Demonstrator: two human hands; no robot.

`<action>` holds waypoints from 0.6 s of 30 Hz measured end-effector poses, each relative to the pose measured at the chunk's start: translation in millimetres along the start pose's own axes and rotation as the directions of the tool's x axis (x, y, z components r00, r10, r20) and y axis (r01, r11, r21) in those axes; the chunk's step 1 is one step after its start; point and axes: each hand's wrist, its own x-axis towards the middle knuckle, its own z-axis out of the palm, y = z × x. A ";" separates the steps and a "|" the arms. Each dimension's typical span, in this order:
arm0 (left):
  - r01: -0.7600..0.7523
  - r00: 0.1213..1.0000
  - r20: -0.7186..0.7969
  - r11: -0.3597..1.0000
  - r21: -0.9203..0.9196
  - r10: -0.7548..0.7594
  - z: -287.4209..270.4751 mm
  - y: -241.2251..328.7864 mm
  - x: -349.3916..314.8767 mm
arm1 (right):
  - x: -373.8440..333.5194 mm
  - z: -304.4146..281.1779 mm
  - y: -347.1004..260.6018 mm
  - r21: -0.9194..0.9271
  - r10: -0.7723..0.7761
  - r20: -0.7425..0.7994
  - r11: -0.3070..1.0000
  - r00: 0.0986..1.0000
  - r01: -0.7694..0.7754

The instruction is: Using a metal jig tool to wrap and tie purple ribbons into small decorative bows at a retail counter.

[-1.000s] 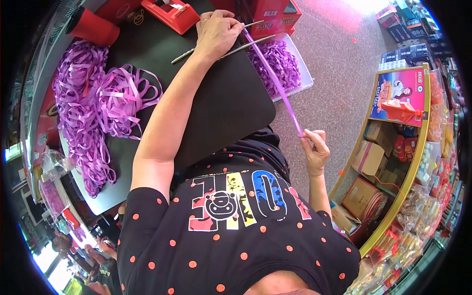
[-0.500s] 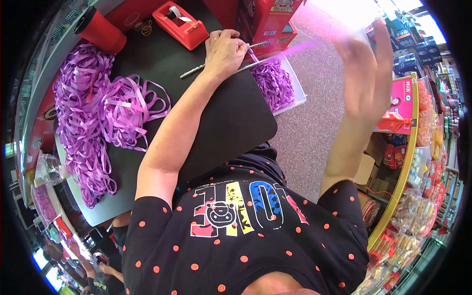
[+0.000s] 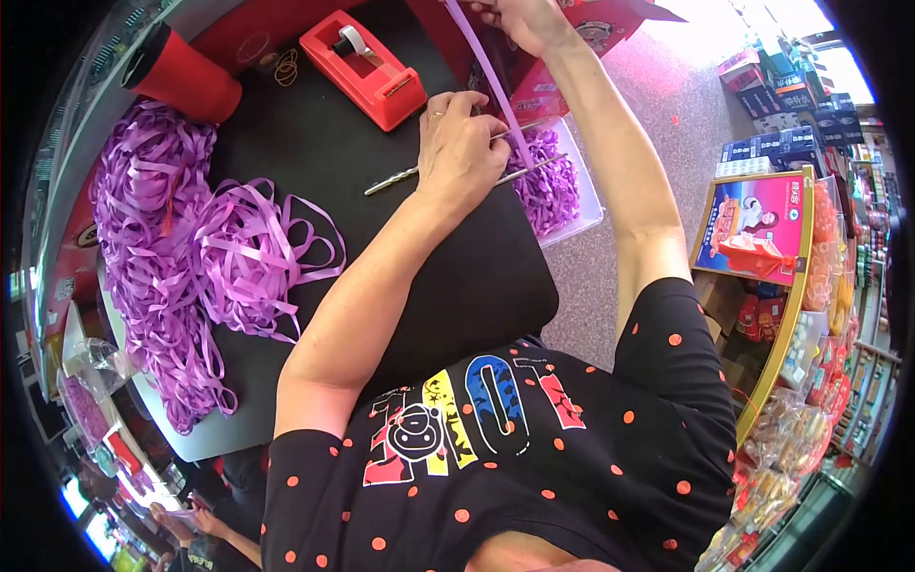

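Note:
My left hand (image 3: 462, 153) is closed over the black tabletop near its right edge. A thin, twisted metal rod (image 3: 391, 181) runs beneath its fingers and sticks out to the left. Another slim metal rod (image 3: 545, 164) projects to the right, past the table edge. At the upper edge, my right hand (image 3: 522, 21) has curled fingers, partly cut off by the picture. A taut purple ribbon (image 3: 488, 71) stretches from beside those fingers down to the rods. Below it stands a white bin (image 3: 583, 221) filled with purple ribbon pieces (image 3: 545, 195).
Large heaps of purple ribbon (image 3: 157, 229) cover the left side of the black table (image 3: 457, 276). A red tape dispenser (image 3: 372, 74) and a red cup (image 3: 191, 74) sit at the back. Shelves of packaged goods (image 3: 791, 429) line the right. People's hands (image 3: 186, 520) show at lower left.
My right hand has swung from the right side up and left to the upper edge. The ribbon now stands steeply instead of trailing right. My left hand stays closed around the rod.

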 end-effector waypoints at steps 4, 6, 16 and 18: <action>0.075 0.994 -0.073 0.993 -0.092 -0.082 -1.2 5.5 3.0 | 7.4 -7.4 21.3 0.062 0.078 -0.007 0.995 0.997 -0.077; 0.074 0.989 -0.118 0.992 -0.097 -0.086 -1.4 6.7 3.2 | 10.4 -5.6 30.6 0.076 0.089 0.011 0.993 0.996 -0.090; -0.038 0.993 -0.116 0.997 -0.063 0.031 2.4 6.8 3.9 | 9.1 -46.9 94.2 -0.022 0.111 -0.024 0.993 0.994 -0.112; -0.028 0.992 -0.123 0.998 -0.051 0.022 -1.0 3.1 1.0 | -9.3 -42.5 119.7 -0.074 0.193 -0.065 0.978 0.979 -0.198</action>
